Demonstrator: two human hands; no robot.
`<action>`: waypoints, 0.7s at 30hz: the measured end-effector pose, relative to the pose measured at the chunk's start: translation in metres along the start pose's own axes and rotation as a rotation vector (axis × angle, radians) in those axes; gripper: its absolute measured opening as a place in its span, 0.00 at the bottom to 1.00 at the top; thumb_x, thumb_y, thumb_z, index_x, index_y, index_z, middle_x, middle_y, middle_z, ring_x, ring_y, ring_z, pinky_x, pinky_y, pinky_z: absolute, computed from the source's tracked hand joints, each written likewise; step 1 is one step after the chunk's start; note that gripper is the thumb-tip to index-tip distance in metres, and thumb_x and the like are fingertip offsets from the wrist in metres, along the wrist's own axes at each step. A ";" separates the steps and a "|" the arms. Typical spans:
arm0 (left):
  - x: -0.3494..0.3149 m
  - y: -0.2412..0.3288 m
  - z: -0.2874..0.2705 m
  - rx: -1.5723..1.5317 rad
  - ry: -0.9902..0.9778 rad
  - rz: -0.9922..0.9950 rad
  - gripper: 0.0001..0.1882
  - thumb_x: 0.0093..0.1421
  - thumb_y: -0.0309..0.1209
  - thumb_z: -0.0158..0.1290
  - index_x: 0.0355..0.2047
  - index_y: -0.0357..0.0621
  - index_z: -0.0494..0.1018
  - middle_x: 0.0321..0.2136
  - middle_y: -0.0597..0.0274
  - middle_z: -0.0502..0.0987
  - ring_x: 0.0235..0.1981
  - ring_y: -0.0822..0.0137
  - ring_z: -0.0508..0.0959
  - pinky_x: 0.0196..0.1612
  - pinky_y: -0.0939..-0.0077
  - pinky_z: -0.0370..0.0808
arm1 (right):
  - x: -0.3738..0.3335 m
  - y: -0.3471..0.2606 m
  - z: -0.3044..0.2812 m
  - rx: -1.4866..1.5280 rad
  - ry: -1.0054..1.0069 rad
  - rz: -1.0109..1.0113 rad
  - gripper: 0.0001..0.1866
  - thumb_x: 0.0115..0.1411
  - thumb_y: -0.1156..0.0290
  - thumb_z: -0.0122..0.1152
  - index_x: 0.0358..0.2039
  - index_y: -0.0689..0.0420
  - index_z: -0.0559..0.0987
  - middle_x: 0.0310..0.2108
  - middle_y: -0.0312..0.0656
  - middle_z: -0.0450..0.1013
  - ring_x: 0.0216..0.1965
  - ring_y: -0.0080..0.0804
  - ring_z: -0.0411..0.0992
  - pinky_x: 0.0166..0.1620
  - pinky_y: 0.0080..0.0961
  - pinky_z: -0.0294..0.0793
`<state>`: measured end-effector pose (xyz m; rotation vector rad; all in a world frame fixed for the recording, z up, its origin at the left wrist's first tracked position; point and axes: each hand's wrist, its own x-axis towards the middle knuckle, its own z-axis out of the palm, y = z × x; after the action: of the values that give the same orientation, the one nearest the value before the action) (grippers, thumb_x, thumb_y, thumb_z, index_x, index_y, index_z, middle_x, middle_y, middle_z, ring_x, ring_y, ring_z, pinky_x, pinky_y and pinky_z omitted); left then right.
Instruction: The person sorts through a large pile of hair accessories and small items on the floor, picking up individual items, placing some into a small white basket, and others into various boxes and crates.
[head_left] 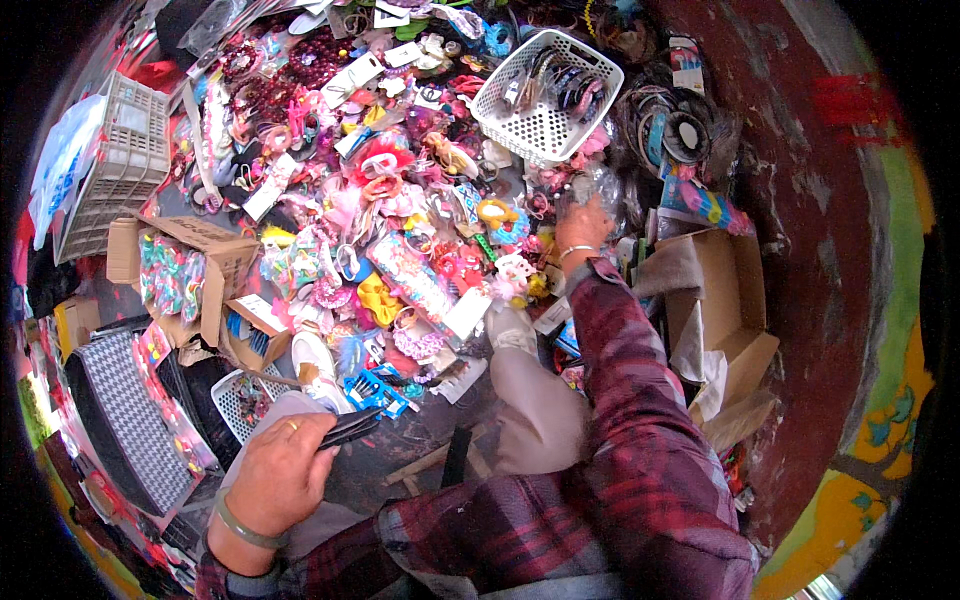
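Note:
My left hand (275,475) is closed around several thin, flat black pieces (352,426), pinched between thumb and fingers above my lap; their exact kind is hard to make out. My right hand (583,222) reaches out to the far right side of the pile, beside crumpled clear plastic (602,186). Its fingertips are lost against the plastic, so a grip cannot be made out. Just beyond it stands a white perforated basket (487,112) with dark curved bands (570,90) inside. Left of that hand lies a heap of colourful hair accessories (385,190), with a blue and yellow scrunchie (505,220) closest.
An open cardboard box (738,275) stands right of my right arm. On the left are a box of pastel packets (172,275), a light crate (118,165) and a small white basket (235,405). Coiled black bands (685,135) lie at the far right. My shoes (315,362) touch the pile's near edge.

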<state>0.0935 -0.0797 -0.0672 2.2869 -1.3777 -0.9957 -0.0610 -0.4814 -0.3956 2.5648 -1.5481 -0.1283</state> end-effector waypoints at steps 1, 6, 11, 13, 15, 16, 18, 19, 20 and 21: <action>-0.001 0.000 0.000 -0.015 -0.006 -0.018 0.17 0.49 0.25 0.54 0.41 0.38 0.69 0.34 0.47 0.74 0.37 0.49 0.74 0.42 0.62 0.71 | -0.002 0.004 -0.012 0.069 0.003 -0.003 0.10 0.45 0.66 0.59 0.29 0.52 0.81 0.50 0.44 0.64 0.42 0.44 0.69 0.42 0.42 0.66; 0.001 0.002 0.000 -0.009 -0.004 0.004 0.17 0.48 0.25 0.54 0.40 0.37 0.68 0.33 0.47 0.74 0.36 0.49 0.74 0.42 0.62 0.71 | -0.009 0.062 -0.020 0.538 0.048 0.046 0.14 0.38 0.63 0.63 0.27 0.54 0.79 0.44 0.54 0.66 0.42 0.51 0.67 0.46 0.40 0.67; 0.002 0.003 0.001 -0.025 -0.008 -0.006 0.17 0.48 0.24 0.53 0.40 0.37 0.68 0.34 0.46 0.74 0.37 0.48 0.74 0.43 0.61 0.70 | -0.011 0.111 -0.024 0.969 0.173 0.105 0.08 0.44 0.72 0.60 0.27 0.57 0.78 0.27 0.37 0.69 0.29 0.26 0.68 0.35 0.22 0.68; 0.004 0.004 0.001 -0.015 -0.014 0.004 0.16 0.49 0.24 0.53 0.40 0.37 0.68 0.33 0.46 0.74 0.36 0.48 0.74 0.43 0.61 0.70 | -0.012 0.118 -0.034 1.186 0.076 0.146 0.05 0.45 0.75 0.59 0.25 0.59 0.77 0.24 0.32 0.69 0.27 0.21 0.66 0.33 0.18 0.65; 0.004 0.005 0.001 -0.007 -0.013 0.012 0.16 0.49 0.25 0.53 0.40 0.37 0.68 0.33 0.46 0.74 0.36 0.48 0.74 0.42 0.61 0.70 | -0.009 0.122 -0.049 1.453 -0.131 0.202 0.08 0.42 0.73 0.62 0.26 0.59 0.77 0.26 0.37 0.72 0.27 0.29 0.70 0.35 0.21 0.68; 0.003 0.005 0.002 -0.002 -0.016 0.008 0.16 0.49 0.25 0.53 0.40 0.37 0.68 0.33 0.46 0.73 0.36 0.48 0.74 0.42 0.61 0.70 | -0.011 0.118 -0.066 1.556 -0.229 0.251 0.06 0.44 0.73 0.60 0.25 0.59 0.77 0.25 0.36 0.72 0.25 0.28 0.69 0.34 0.20 0.68; 0.002 0.006 0.002 -0.008 -0.022 0.008 0.16 0.50 0.26 0.53 0.40 0.37 0.68 0.34 0.47 0.73 0.37 0.48 0.74 0.43 0.61 0.70 | -0.013 0.116 -0.072 1.761 -0.499 0.504 0.06 0.45 0.73 0.58 0.26 0.59 0.76 0.25 0.37 0.72 0.25 0.28 0.70 0.35 0.21 0.69; 0.002 0.005 0.001 -0.008 -0.018 0.007 0.16 0.50 0.26 0.52 0.41 0.37 0.68 0.34 0.47 0.73 0.37 0.48 0.74 0.43 0.61 0.70 | -0.010 0.108 -0.081 1.857 -0.640 0.628 0.06 0.45 0.73 0.57 0.26 0.59 0.76 0.25 0.37 0.72 0.25 0.28 0.70 0.35 0.22 0.70; 0.003 0.005 0.000 0.002 -0.012 0.008 0.16 0.50 0.26 0.52 0.41 0.37 0.68 0.34 0.47 0.73 0.37 0.48 0.74 0.43 0.61 0.70 | -0.012 0.103 -0.094 1.854 -0.733 0.567 0.09 0.46 0.73 0.55 0.30 0.60 0.75 0.28 0.38 0.73 0.30 0.29 0.71 0.38 0.23 0.71; 0.004 0.006 0.000 0.005 -0.013 0.016 0.16 0.50 0.26 0.53 0.41 0.37 0.68 0.34 0.47 0.73 0.37 0.48 0.74 0.43 0.61 0.70 | -0.015 0.108 -0.087 1.938 -0.743 0.495 0.10 0.46 0.72 0.55 0.31 0.60 0.75 0.30 0.39 0.73 0.32 0.29 0.71 0.39 0.24 0.71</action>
<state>0.0905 -0.0861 -0.0654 2.2736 -1.4023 -1.0048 -0.1496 -0.5111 -0.2918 2.8627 -3.8926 1.1671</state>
